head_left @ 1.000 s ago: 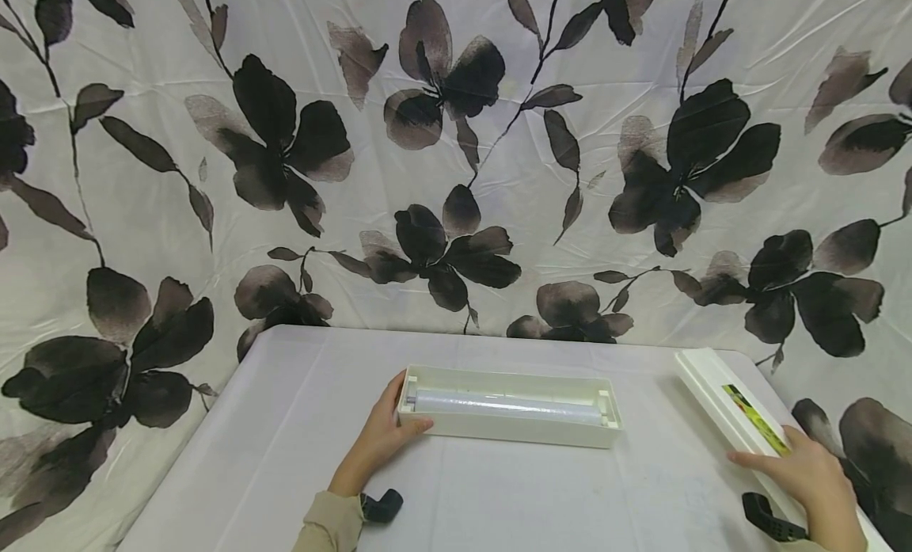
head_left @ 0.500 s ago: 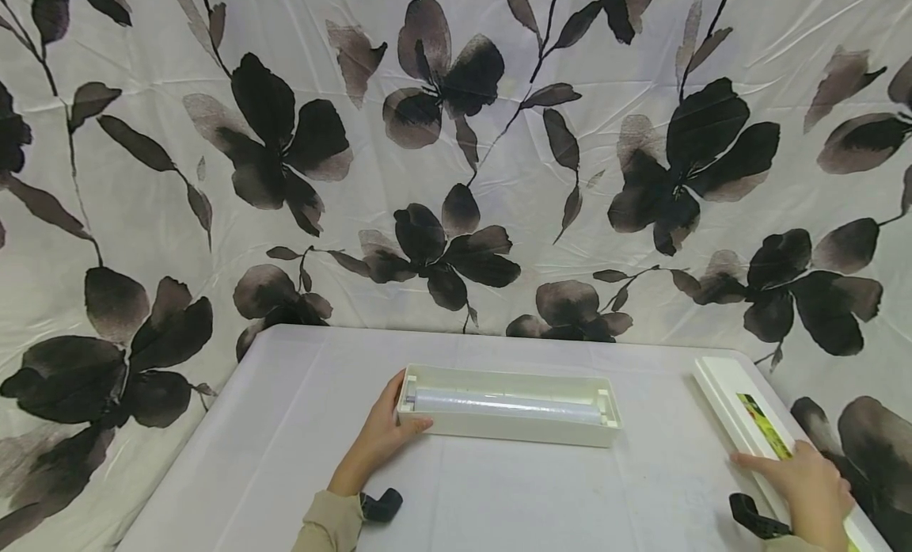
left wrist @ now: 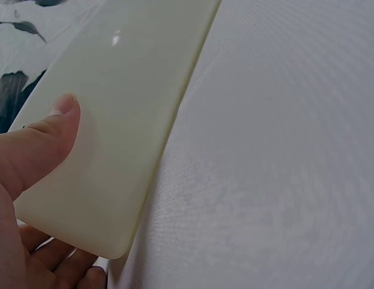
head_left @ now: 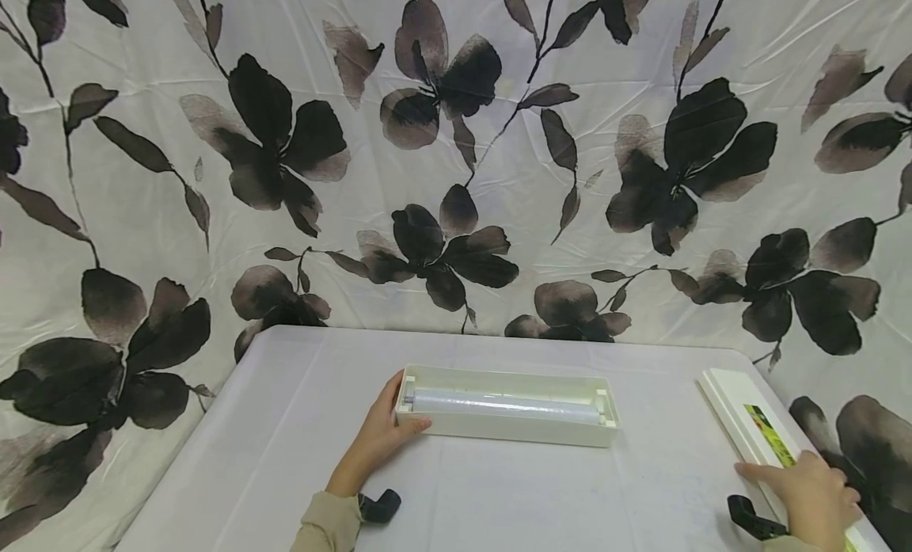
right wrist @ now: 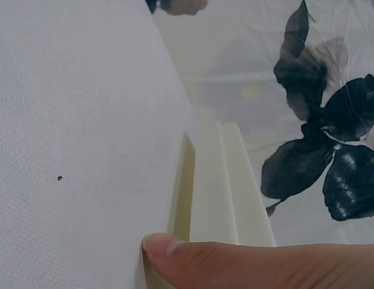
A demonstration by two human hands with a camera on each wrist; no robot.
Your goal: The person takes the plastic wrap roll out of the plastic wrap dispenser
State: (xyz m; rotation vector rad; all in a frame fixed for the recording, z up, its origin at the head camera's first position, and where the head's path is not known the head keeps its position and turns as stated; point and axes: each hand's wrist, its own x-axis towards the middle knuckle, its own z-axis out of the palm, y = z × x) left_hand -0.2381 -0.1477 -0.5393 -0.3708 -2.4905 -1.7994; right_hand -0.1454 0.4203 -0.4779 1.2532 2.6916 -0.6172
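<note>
A long cream plastic dispenser box [head_left: 513, 433] stands uncovered at the middle of the table, with a roll of clear cling film [head_left: 506, 405] lying inside. My left hand [head_left: 381, 429] grips its left end, thumb on the near wall. In the left wrist view the thumb [left wrist: 48, 135] presses the box's smooth side [left wrist: 120, 120], and the other fingers go round the end. The white box lid [head_left: 734, 401], with a yellow-green label, lies slanted along the table's right edge. My right hand [head_left: 812, 492] holds it across its width, thumb [right wrist: 174, 250] at the left edge.
A white cloth covers the table [head_left: 513, 496]. Behind it and at both sides hangs a white curtain [head_left: 556, 259] with dark flowers. The table's right edge runs close beside the lid. Black wrist devices [head_left: 381, 506] sit at both wrists.
My right hand has moved the lid right and slightly toward me, onto the table's right edge, and slowed there. The left hand and the box have stayed in place.
</note>
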